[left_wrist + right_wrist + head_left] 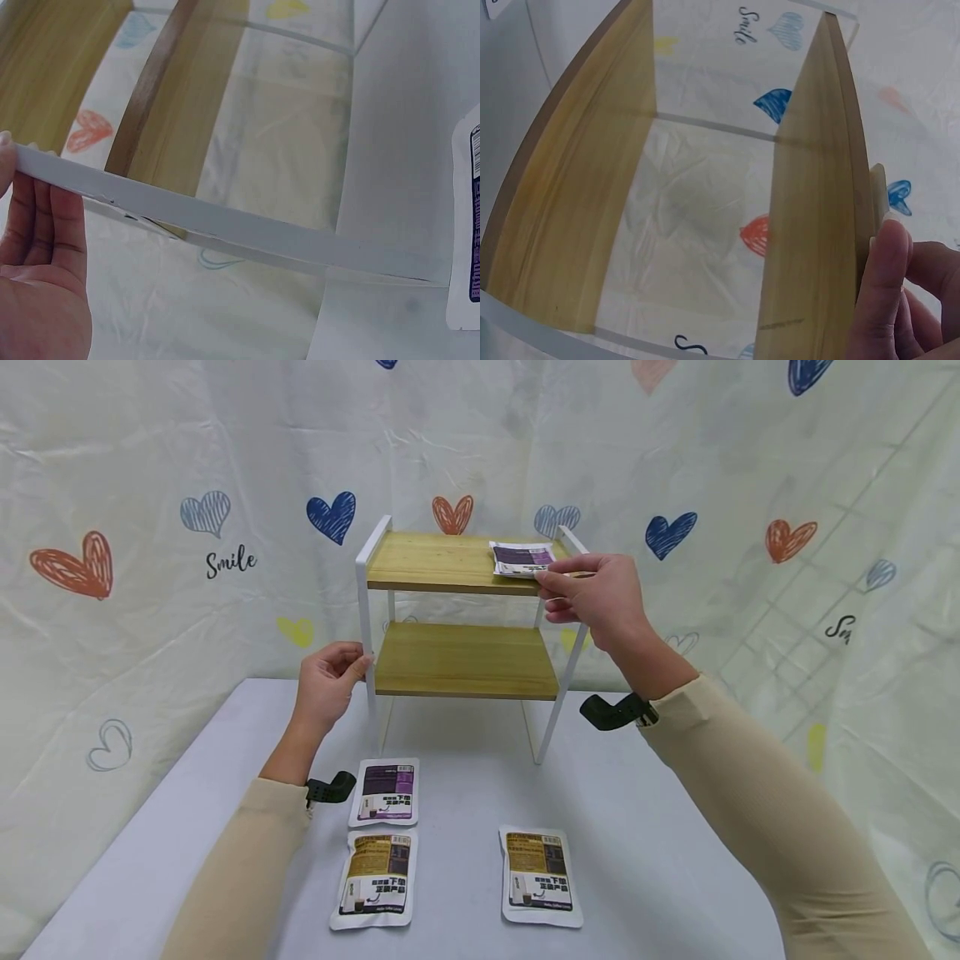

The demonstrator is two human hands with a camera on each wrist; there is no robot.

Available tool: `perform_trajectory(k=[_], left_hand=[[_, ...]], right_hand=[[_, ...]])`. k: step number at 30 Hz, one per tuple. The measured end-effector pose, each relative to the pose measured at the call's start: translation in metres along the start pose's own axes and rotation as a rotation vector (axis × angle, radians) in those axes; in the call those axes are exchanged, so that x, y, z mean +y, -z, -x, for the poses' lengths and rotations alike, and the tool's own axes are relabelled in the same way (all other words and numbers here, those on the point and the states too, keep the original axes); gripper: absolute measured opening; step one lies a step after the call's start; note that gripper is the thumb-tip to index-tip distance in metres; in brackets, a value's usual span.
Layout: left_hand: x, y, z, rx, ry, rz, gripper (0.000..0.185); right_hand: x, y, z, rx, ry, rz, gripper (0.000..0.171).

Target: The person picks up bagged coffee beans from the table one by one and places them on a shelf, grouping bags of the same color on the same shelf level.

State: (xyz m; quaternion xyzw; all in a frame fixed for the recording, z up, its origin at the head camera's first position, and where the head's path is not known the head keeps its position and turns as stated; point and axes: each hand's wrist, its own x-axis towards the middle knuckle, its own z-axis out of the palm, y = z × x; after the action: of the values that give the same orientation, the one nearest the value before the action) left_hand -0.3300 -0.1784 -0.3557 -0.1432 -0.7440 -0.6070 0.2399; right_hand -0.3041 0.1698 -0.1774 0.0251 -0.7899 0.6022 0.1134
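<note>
Because the purple-and-white packet [517, 558] is pinched only at its near right corner by the right hand [600, 597], it could be tipped over the front edge of the top shelf [435, 562] if released too soon or dragged back. Should the white leg [364, 618] gripped by the left hand [326, 681] be pulled, the rack [465, 660] could be skewed and the packet made to slide. Whether the packet is fully supported by the shelf cannot be told. From the right hand it is found just beside the fingertips, toward ten o'clock; from the left hand, well apart, toward two o'clock. The hands are held apart.
</note>
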Motion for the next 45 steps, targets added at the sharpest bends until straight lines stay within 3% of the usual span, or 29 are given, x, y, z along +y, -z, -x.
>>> perform_trajectory(k=[6, 19, 45], left_hand=[[-0.002, -0.001, 0.002, -0.002, 0.016, -0.006, 0.028], [0.0, 0.0, 0.0, 0.002, -0.003, 0.003, 0.027], [0.0, 0.0, 0.0, -0.003, 0.02, -0.026, 0.029]], right_hand=[[0.004, 0.0, 0.001, -0.003, 0.01, 0.0, 0.037], [0.008, 0.002, 0.002, -0.02, 0.036, -0.107, 0.04], [0.031, -0.002, 0.014, -0.012, 0.163, -0.236, 0.043]])
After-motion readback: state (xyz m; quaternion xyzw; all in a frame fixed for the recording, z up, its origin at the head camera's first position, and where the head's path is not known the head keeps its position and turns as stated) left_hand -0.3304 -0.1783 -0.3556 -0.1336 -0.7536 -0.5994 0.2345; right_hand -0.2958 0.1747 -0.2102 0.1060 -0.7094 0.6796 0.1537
